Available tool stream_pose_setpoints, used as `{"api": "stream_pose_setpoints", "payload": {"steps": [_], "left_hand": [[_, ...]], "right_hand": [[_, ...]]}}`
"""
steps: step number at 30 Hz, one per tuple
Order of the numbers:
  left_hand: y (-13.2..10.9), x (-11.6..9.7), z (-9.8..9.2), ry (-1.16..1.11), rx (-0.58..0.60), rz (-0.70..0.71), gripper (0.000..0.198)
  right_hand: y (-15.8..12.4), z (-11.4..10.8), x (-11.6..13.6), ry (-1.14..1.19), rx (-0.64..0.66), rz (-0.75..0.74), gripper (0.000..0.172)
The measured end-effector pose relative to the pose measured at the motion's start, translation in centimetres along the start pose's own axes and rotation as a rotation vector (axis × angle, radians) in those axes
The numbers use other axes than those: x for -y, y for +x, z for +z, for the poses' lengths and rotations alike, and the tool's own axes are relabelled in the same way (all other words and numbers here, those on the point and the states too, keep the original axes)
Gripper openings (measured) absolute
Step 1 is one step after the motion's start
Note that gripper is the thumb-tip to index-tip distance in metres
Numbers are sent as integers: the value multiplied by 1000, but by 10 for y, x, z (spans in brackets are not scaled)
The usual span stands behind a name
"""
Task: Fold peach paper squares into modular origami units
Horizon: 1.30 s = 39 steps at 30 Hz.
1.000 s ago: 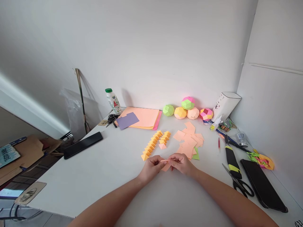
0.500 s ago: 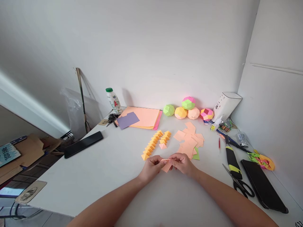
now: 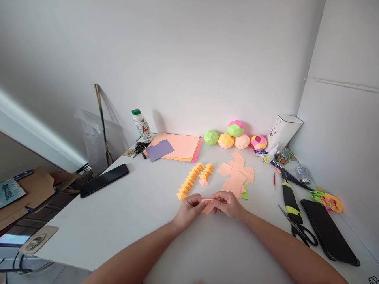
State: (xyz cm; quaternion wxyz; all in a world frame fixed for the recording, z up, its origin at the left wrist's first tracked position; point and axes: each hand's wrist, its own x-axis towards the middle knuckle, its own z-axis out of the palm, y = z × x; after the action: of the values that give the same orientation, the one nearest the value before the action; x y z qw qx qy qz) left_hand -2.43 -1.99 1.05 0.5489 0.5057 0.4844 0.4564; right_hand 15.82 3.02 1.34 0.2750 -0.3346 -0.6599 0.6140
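"Head view: peach paper piece [image 3: 208, 209] between the hands, over the surface [image 3: 133, 221]!"

"Fingers?"

"Left hand [image 3: 189, 211] and right hand [image 3: 231, 206], both pinched on its upper edge, thumbs nearly meeting."

"Handling?"

"Feather-light, I'd say, crisp enough to crease, easily crumpled. Grip the edges! Beyond: sharp orange folded pieces [image 3: 189, 181], matte faceted balls [image 3: 226, 141]."
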Motion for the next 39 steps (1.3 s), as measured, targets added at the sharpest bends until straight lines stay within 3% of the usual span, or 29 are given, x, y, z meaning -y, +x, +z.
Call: {"api": "stream_pose_setpoints", "payload": {"steps": [12,22,26,34,39], "left_hand": [[-1,-6,2,-31,-37,7,26],[-2,-5,-1,-53,6,-7,26],[-3,-7,2,-26,33,2,20],[-1,1,5,94,-34,-2,19],[-2,-2,4,118,1,-19,17]], "right_hand": [[1,-1,-6,-15,17,-16,29],[0,-2,-2,-17,2,20,31],[0,0,-1,-28,11,9,29],[-1,2,-3,-75,21,-13,28],[0,2,-8,-93,21,-14,28]]}}
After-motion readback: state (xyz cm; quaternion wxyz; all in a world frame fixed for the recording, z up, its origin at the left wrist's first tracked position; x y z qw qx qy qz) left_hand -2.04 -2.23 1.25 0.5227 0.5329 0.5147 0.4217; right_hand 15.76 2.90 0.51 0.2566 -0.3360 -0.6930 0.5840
